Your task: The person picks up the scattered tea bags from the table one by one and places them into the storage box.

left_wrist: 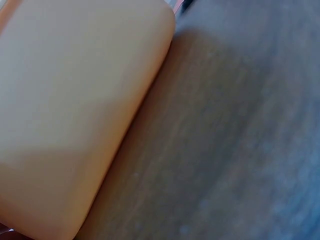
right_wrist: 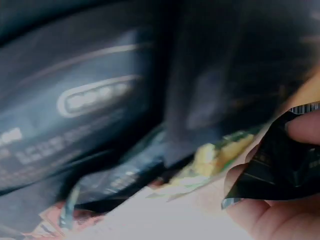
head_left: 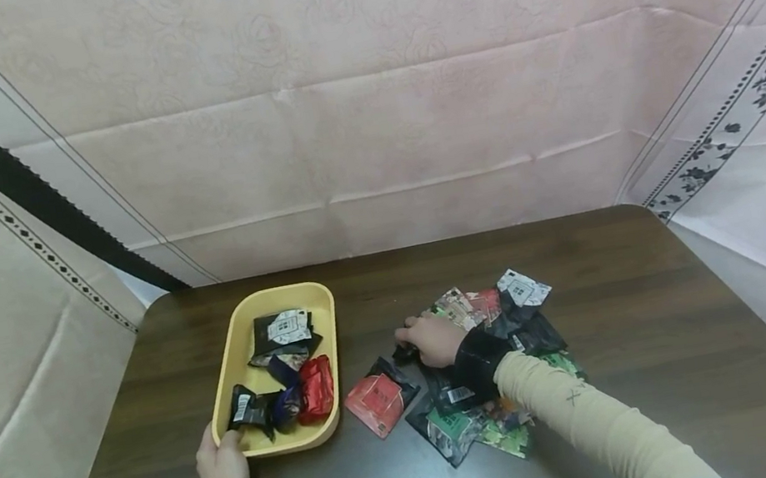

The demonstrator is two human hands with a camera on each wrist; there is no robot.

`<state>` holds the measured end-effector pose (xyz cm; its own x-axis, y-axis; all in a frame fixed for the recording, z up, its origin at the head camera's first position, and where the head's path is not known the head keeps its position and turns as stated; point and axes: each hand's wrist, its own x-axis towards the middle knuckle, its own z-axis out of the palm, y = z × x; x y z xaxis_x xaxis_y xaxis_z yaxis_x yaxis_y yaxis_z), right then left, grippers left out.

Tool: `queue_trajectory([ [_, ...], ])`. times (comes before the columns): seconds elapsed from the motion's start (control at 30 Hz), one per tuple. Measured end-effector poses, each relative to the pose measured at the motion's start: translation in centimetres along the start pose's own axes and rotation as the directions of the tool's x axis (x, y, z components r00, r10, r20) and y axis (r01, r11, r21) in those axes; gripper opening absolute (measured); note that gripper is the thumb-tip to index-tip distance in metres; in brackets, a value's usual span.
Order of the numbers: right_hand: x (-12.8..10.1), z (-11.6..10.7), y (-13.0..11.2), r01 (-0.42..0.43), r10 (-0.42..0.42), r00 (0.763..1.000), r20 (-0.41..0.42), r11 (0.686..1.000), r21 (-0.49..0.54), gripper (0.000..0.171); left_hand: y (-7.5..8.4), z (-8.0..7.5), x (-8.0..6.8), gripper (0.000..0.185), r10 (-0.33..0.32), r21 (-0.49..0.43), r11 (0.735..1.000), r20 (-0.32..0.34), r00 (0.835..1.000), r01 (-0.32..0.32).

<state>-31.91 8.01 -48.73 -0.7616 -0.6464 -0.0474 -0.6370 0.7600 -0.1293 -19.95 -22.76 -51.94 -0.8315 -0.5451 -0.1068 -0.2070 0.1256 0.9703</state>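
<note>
Packet, small black foil (right_wrist: 280, 167), pinched at its corner in my right hand (head_left: 434, 340) by the heap (head_left: 504, 354) on the table (head_left: 677, 359): likely light, crinkly, slick; left hand (head_left: 224, 469) grips the yellow tray (head_left: 323, 317) rim.

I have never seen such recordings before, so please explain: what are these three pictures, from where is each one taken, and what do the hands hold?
No machine works here: a person uses two bare hands, with one camera on the head and one on each wrist.

The wide picture is from the head camera. It looks down on a dark wooden table. The left hand holds the near corner of a yellow tray that contains several small packets. The right hand reaches into a pile of loose packets, beside a red packet.

The left wrist picture, very close, shows only the tray's outer wall and the table.

The right wrist picture is blurred; fingertips pinch a small black packet above the pile.
</note>
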Motion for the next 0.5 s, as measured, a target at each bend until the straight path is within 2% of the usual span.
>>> queue_trajectory([
  [0.13,0.0,-1.2,-0.5,0.014,-0.013,0.998,-0.068,1.000,0.014,0.024,0.0,0.0,0.1,0.048,0.009,0.002,1.000,-0.007,1.000,-0.009],
  [0.27,0.6,-2.8,-1.5,0.067,-0.065,0.985,-0.163,0.998,0.007,0.027,0.1,0.0,0.1,0.048,0.008,0.003,1.000,-0.009,1.000,-0.008],
  [0.4,2.1,-4.4,-3.1,0.140,-0.138,0.960,-0.244,0.990,-0.010,0.031,0.0,-0.1,0.1,0.049,-0.002,0.010,1.000,-0.004,1.000,0.002],
  [0.5,3.7,-5.3,-4.8,0.167,-0.169,0.952,-0.254,0.985,-0.032,0.033,-0.1,0.0,0.0,0.049,-0.005,0.019,1.000,-0.001,1.000,0.005],
])
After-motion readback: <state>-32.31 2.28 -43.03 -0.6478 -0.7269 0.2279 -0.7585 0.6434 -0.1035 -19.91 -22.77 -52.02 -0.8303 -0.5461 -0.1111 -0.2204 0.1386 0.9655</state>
